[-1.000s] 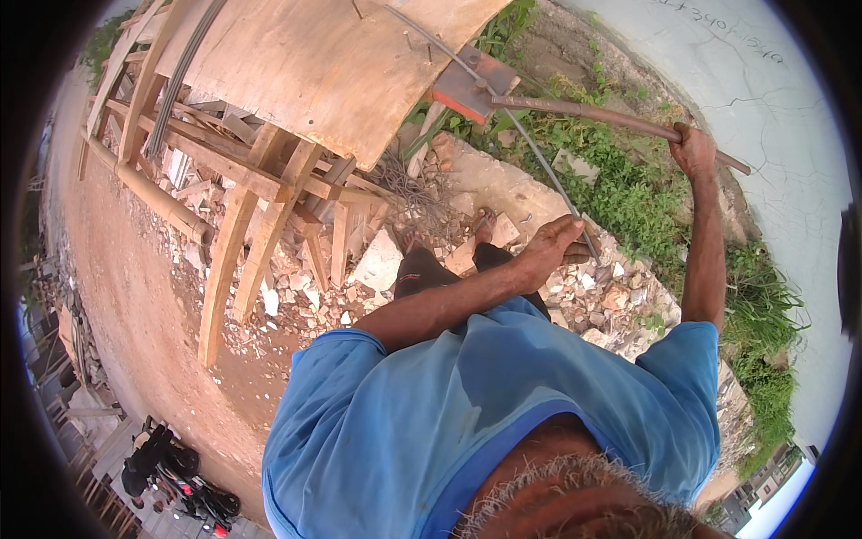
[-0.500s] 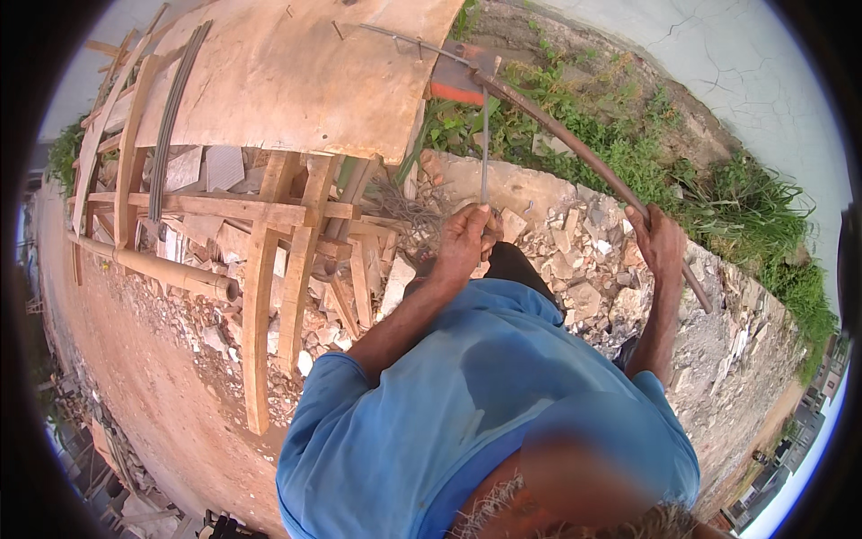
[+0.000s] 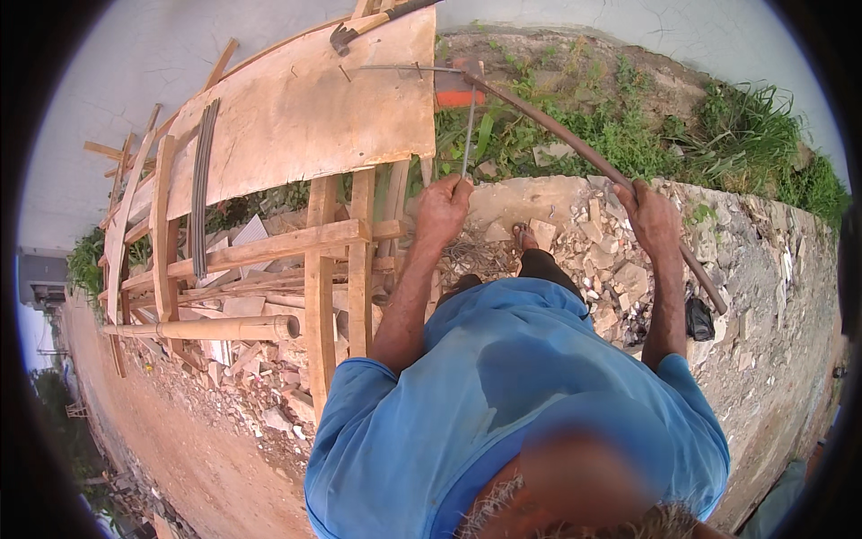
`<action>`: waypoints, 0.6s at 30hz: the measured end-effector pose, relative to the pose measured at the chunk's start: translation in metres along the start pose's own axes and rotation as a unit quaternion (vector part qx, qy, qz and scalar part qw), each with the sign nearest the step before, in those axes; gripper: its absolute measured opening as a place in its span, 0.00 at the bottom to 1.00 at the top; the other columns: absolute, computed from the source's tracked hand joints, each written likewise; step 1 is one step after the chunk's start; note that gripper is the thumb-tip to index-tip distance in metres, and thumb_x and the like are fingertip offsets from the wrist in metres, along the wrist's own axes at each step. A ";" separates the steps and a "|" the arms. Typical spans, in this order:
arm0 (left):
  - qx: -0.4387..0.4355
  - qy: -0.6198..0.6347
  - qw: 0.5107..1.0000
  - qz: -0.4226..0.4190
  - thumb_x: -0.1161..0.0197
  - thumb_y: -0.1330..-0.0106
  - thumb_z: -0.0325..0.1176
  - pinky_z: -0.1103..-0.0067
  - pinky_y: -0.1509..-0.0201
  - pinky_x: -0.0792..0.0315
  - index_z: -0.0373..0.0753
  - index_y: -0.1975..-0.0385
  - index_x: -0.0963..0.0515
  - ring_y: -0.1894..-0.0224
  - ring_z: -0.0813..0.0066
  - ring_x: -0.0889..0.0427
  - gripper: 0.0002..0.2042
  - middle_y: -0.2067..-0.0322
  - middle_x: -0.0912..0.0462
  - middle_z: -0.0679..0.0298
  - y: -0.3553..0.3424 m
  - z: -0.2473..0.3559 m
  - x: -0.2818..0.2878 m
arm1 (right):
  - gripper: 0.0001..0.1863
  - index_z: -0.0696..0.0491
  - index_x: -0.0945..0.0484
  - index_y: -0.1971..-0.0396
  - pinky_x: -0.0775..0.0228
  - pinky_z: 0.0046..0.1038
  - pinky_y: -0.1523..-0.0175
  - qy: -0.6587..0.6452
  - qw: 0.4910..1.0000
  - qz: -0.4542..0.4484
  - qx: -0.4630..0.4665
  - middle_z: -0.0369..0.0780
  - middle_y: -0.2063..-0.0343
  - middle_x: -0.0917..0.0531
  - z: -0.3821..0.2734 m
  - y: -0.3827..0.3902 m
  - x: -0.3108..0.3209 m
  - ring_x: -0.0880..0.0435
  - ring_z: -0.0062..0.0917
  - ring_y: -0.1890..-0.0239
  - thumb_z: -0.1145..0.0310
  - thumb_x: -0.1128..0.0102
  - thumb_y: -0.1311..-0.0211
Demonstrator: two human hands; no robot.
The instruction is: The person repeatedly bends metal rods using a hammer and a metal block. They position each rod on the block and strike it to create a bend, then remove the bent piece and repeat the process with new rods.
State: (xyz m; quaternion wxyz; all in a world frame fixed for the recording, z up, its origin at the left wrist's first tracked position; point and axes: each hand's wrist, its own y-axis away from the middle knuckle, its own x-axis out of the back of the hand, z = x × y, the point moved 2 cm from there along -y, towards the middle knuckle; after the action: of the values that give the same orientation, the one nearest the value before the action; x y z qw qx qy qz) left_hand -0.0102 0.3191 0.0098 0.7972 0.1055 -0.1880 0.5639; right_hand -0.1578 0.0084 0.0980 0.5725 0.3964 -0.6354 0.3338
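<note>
My left hand [image 3: 443, 211] is closed around the lower end of a thin grey metal rod [image 3: 470, 135]. The rod rises to the right edge of a plywood board [image 3: 269, 135], bends sharply there, and its other leg lies across the board among upright nails [image 3: 345, 74]. Gripped in my right hand [image 3: 651, 220] is a long rusty bending bar [image 3: 566, 135]. Its far end meets the rod at the bend, beside an orange-red patch; how they engage is too small to tell. The bar's near end sticks out below my right hand.
A claw hammer [image 3: 341, 38] lies at the board's far edge. Wooden posts [image 3: 321, 296], a bamboo pole [image 3: 206, 330] and a bundle of thin rods [image 3: 203, 180] stand left. Broken rubble [image 3: 620, 274] covers the ground near my feet. Weeds [image 3: 620, 148] grow along the wall.
The whole view has shifted, bringing the hammer into sight. My left hand sits farther left and higher in it, and the rod leg now leans slightly. Both hands keep their grips.
</note>
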 end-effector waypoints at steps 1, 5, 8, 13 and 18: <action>0.000 -0.008 1.000 0.001 0.42 0.34 0.41 0.63 0.66 0.29 0.33 0.72 0.22 0.75 0.52 0.22 0.15 0.79 0.23 0.47 0.000 0.000 0.000 | 0.28 0.55 0.21 0.62 0.27 0.49 0.65 0.006 0.999 0.032 -0.002 0.51 0.78 0.17 -0.001 0.002 0.002 0.16 0.49 0.70 0.41 0.49 0.31; -0.006 -0.023 1.000 0.002 0.43 0.35 0.40 0.71 0.68 0.29 0.33 0.69 0.17 0.75 0.70 0.20 0.15 0.81 0.20 0.56 -0.006 -0.001 0.012 | 0.29 0.56 0.20 0.63 0.27 0.49 0.63 0.001 0.999 0.054 0.008 0.51 0.78 0.17 -0.015 0.011 0.001 0.15 0.49 0.68 0.41 0.51 0.31; -0.051 -0.101 0.993 0.035 0.44 0.36 0.43 0.65 0.62 0.26 0.37 0.67 0.14 0.68 0.57 0.16 0.16 0.76 0.17 0.51 -0.007 -0.001 0.029 | 0.28 0.56 0.20 0.63 0.26 0.50 0.62 -0.003 0.998 0.068 -0.015 0.52 0.77 0.17 -0.029 0.031 -0.012 0.16 0.50 0.67 0.42 0.51 0.30; -0.064 -0.211 0.975 0.035 0.43 0.37 0.47 0.61 0.56 0.25 0.39 0.66 0.13 0.64 0.47 0.17 0.18 0.71 0.16 0.49 -0.009 -0.004 0.045 | 0.27 0.58 0.21 0.61 0.25 0.50 0.60 -0.015 0.997 0.077 -0.021 0.53 0.74 0.16 -0.042 0.050 -0.025 0.15 0.50 0.66 0.45 0.52 0.29; -0.082 -0.210 0.974 0.032 0.43 0.38 0.47 0.62 0.57 0.26 0.39 0.67 0.14 0.64 0.49 0.16 0.18 0.72 0.16 0.48 -0.015 -0.008 0.044 | 0.27 0.58 0.21 0.62 0.25 0.50 0.60 -0.024 0.997 0.075 -0.006 0.53 0.75 0.16 -0.043 0.051 -0.022 0.15 0.51 0.67 0.46 0.53 0.28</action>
State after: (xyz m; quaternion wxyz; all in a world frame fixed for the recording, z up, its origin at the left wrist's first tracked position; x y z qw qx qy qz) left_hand 0.0179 0.3549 0.0217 0.7273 0.1496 -0.4003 0.5371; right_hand -0.1829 0.0724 0.0826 0.5327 0.3523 -0.6786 0.3628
